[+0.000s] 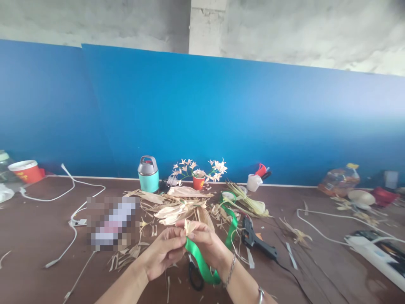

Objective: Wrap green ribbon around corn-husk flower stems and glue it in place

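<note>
Between my fingertips is a small pale corn-husk flower (187,228), with green ribbon (198,257) at its base. My left hand (167,247) pinches that base and the ribbon's end from the left. From the right, my right hand (205,240) is closed on the flower, its fingers behind the petals. The ribbon hangs down in a loop under my right wrist, and another stretch rises to the ribbon roll (228,196). Partly hidden below my hands lie black-handled scissors (196,276). Dried corn husks (177,209) are heaped just beyond.
A black glue gun (257,242) with its cord lies right of my hands. Husk flowers stand in a red paper cup (198,182) by a turquoise thermos (148,175). White cables (74,215) cross the left side; a power strip (376,259) sits at right. A blue partition (202,114) borders the table.
</note>
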### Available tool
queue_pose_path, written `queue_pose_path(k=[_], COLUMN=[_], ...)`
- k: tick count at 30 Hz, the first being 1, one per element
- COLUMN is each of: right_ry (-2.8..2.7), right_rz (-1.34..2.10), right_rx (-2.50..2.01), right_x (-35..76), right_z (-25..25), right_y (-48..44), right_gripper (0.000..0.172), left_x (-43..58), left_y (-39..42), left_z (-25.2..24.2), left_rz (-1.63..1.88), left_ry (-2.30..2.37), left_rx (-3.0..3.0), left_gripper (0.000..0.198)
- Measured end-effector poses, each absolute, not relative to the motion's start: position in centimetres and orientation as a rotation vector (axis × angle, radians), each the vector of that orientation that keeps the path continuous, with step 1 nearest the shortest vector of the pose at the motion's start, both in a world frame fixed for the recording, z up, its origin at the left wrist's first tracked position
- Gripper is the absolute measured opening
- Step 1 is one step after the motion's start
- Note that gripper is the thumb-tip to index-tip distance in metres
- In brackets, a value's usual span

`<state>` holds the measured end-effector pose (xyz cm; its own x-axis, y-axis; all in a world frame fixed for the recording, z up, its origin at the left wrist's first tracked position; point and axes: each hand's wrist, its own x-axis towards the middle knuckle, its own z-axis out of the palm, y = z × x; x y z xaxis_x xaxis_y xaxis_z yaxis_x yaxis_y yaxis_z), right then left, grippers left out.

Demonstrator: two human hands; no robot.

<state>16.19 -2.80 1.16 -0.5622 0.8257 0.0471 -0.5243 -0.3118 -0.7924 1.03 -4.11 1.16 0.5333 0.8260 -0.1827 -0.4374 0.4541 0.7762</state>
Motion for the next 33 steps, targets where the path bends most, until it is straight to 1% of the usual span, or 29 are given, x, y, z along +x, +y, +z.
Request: queue_pose_path(k=[2, 7, 12, 16, 20, 22, 28, 33], right_ry=[-0.999, -1.001, -0.991, -0.963, -0.969, -0.949, -1.012, -1.062], right_rz=[1.971, 1.977, 1.959, 1.955, 1.911, 1.883, 1.836, 1.799], right_rx=[-0.48, -0.561, -0.591, -0.627, -0.571, -0.584, -0.736, -0.795], right_x=[16.21, 16.16, 16.19, 16.14, 15.92, 15.87, 16.33, 16.61], right_z=[1.28, 1.75, 1.77, 1.67, 1.84, 1.87, 1.31, 1.05], right_y=[-2.86, -2.99, -2.91, -2.75, -2.71, -2.72, -2.52, -2.26], right_gripper=[0.013, 0.029, 0.033, 0.03, 0.019, 0.017, 0.021, 0.025], left_x=[1.0, 1.05, 1.25, 1.44, 1.65, 1.73, 1.64, 1.45], left_y=[-4.1, -4.0, -3.98, -4.08, -4.03, -3.95, -3.71, -3.54], left_z=[1.15, 1.09, 1.33, 1.81, 1.87, 1.74, 1.6, 1.46], left_rz=[0.845, 0.866, 0.893, 0.907, 0.976, 1.021, 1.095, 1.108], left_ry=[0.619, 0.643, 0.748, 0.874, 0.923, 0.946, 0.93, 0.924], left_rx=[0.727, 0.76, 0.788, 0.917, 0.978, 0.949, 0.848, 0.812], left_gripper=[0.027, 0.027, 0.027, 0.021, 0.023, 0.024, 0.028, 0.026])
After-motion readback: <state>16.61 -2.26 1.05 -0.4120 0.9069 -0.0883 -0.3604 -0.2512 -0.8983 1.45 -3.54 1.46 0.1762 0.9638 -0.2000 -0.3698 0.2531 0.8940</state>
